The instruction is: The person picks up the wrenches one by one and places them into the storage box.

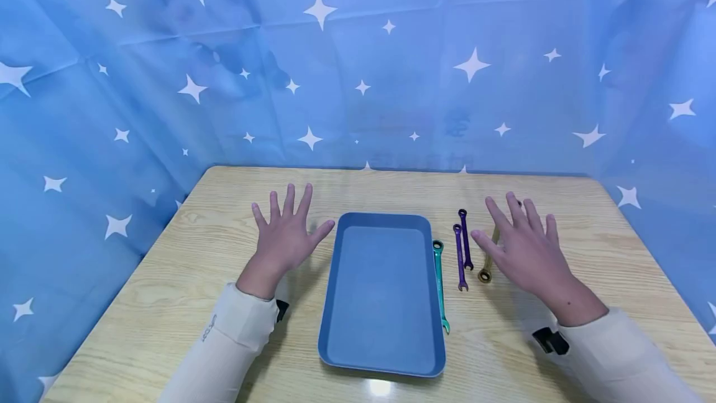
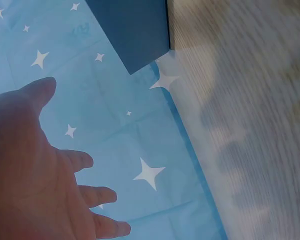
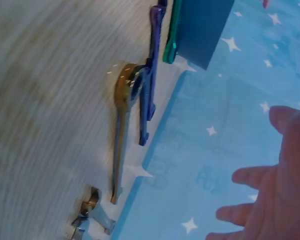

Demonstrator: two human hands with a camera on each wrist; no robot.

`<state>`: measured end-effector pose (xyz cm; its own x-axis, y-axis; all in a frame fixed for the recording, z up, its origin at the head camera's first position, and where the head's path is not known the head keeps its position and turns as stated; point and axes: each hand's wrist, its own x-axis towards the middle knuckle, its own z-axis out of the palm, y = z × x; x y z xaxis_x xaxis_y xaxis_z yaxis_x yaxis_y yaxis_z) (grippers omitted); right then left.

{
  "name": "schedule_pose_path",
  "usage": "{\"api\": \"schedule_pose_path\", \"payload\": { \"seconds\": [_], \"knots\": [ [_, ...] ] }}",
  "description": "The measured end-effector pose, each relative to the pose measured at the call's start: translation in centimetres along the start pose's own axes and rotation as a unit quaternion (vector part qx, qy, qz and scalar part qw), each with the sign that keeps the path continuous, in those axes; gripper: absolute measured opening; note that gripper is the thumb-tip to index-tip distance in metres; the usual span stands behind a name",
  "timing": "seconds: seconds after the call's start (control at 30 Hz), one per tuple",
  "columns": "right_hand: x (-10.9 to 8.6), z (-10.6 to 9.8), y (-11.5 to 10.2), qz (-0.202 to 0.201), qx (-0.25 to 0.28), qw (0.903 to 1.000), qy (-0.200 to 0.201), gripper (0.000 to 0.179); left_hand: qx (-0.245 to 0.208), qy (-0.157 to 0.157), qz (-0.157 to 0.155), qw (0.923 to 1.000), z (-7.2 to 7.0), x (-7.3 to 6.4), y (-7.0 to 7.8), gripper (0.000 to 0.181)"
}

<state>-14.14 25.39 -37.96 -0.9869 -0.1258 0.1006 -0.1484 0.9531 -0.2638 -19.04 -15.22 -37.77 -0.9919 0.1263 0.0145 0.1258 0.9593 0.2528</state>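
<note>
My left hand (image 1: 285, 240) hovers above the table left of a blue tray (image 1: 383, 297), fingers straight and spread, nothing in it. On the other side, my right hand (image 1: 524, 252) is likewise spread and holds nothing; it partly covers a gold ratchet wrench (image 1: 489, 261). Two purple wrenches (image 1: 460, 257) lie side by side between that hand and the tray. A teal wrench (image 1: 439, 285) lies along the tray's right edge. In the right wrist view, a further metallic piece (image 3: 94, 207) appears near the gold wrench; its full shape is cut off.
The light wood table (image 1: 168, 278) carries the tray and the wrenches. Behind it and at both sides hangs a blue curtain (image 1: 358, 48) with white stars. White sleeves (image 1: 224, 334) with black straps cover both forearms.
</note>
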Motion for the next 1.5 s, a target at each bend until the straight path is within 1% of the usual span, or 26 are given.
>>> {"api": "schedule_pose_path", "payload": {
  "seconds": [0.07, 0.13, 0.2, 0.3, 0.37, 0.43, 0.5, 0.6, 0.67, 0.73, 0.8, 0.87, 0.93, 1.03, 1.13, 1.2, 1.27, 1.3, 1.37, 1.5],
  "knots": [
    [0.0, -0.2, -0.1, -0.007, 0.0, 1.0, 0.001, 0.077, 0.001, 0.004, 0.005, 1.0, 0.0, 0.0, 0.1, 0.086],
    [0.0, -0.5, -0.2, -0.008, 0.021, 0.9997, -0.004, 0.074, 0.001, 0.011, 0.015, 0.9998, 0.0, -0.1, 0.2, 0.084],
    [-0.1, -1.0, -0.1, -0.006, 0.048, 0.9988, -0.007, 0.067, 0.0, 0.016, 0.025, 0.9995, -0.1, -0.3, 0.3, 0.081],
    [-0.1, -1.6, 0.5, 0.01, 0.098, 0.9951, -0.009, 0.054, 0.002, 0.023, 0.048, 0.9986, 0.0, -0.6, 0.6, 0.071],
    [0.1, -1.7, 1.3, 0.019, 0.107, 0.9941, -0.002, 0.048, -0.005, 0.018, 0.053, 0.9984, 0.2, -0.7, 0.8, 0.064],
    [0.1, -1.7, 2.5, 0.033, 0.111, 0.9933, 0.001, 0.045, -0.017, 0.001, 0.056, 0.9983, 0.6, -0.7, 1.1, 0.059],
    [0.1, -1.7, 3.8, 0.05, 0.102, 0.9935, 0.001, 0.044, -0.042, -0.027, 0.055, 0.9972, 1.1, -0.6, 1.4, 0.058],
    [0.1, -1.3, 5.7, 0.076, 0.091, 0.9929, -0.009, 0.043, -0.069, -0.063, 0.055, 0.9941, 1.7, -0.6, 1.8, 0.06],
    [0.2, -1.1, 6.7, 0.089, 0.083, 0.9924, -0.015, 0.044, -0.081, -0.079, 0.057, 0.992, 2.0, -0.6, 1.9, 0.062],
    [0.4, -0.9, 7.6, 0.098, 0.083, 0.9913, -0.031, 0.044, -0.082, -0.088, 0.055, 0.9912, 2.2, -0.6, 2.0, 0.063],
    [0.7, -0.8, 8.2, 0.108, 0.085, 0.9889, -0.057, 0.045, -0.081, -0.099, 0.048, 0.9906, 2.4, -0.7, 1.9, 0.063],
    [1.0, -0.6, 8.8, 0.115, 0.089, 0.9861, -0.081, 0.045, -0.071, -0.113, 0.041, 0.9902, 2.5, -0.7, 1.7, 0.063],
    [1.4, -0.3, 9.1, 0.118, 0.091, 0.9841, -0.097, 0.044, -0.071, -0.132, 0.033, 0.9882, 2.6, -0.7, 1.5, 0.064],
    [1.8, 0.1, 9.5, 0.122, 0.09, 0.9818, -0.115, 0.041, -0.084, -0.167, 0.025, 0.9821, 2.7, -0.7, 1.3, 0.067],
    [1.8, 0.2, 9.9, 0.123, 0.087, 0.9777, -0.147, 0.038, -0.099, -0.193, 0.029, 0.9757, 2.8, -0.7, 1.2, 0.062],
    [1.7, 0.4, 10.1, 0.123, 0.092, 0.9739, -0.167, 0.038, -0.096, -0.199, 0.04, 0.9744, 2.8, -0.7, 1.2, 0.05],
    [1.5, 0.5, 10.3, 0.121, 0.099, 0.9705, -0.183, 0.039, -0.091, -0.199, 0.052, 0.9744, 2.9, -0.8, 1.1, 0.037],
    [1.4, 0.6, 10.4, 0.12, 0.102, 0.9695, -0.188, 0.04, -0.089, -0.2, 0.055, 0.9743, 2.9, -0.8, 1.1, 0.035],
    [1.4, 0.7, 10.4, 0.118, 0.109, 0.9675, -0.196, 0.041, -0.088, -0.204, 0.061, 0.9732, 2.8, -0.9, 1.0, 0.039],
    [1.7, 0.7, 10.7, 0.11, 0.116, 0.9644, -0.21, 0.042, -0.105, -0.233, 0.064, 0.9648, 2.8, -0.7, 0.7, 0.045]
  ]
}}
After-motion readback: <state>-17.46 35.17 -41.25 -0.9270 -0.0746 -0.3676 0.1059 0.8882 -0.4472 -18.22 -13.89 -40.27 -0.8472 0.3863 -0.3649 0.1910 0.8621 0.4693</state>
